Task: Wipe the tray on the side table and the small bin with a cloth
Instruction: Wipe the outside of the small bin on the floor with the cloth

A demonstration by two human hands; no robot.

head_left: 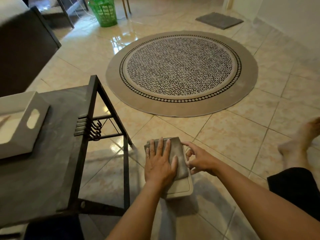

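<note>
A small beige bin (183, 187) stands on the tiled floor right of the side table, its lid facing up. A folded grey-brown cloth (178, 153) lies over the far part of the lid. My left hand (159, 163) presses flat on the cloth with fingers spread. My right hand (199, 160) touches the bin's right edge beside the cloth, fingers curled. A white tray (22, 129) with a cut-out handle sits on the dark side table (52, 170) at the left.
A round patterned rug (181, 71) lies ahead on the floor. A green basket (103, 12) and a grey mat (219, 20) are farther off. Dark furniture (22, 49) stands at the left. A person's bare foot (297, 142) and dark clothing (297, 187) are at the right.
</note>
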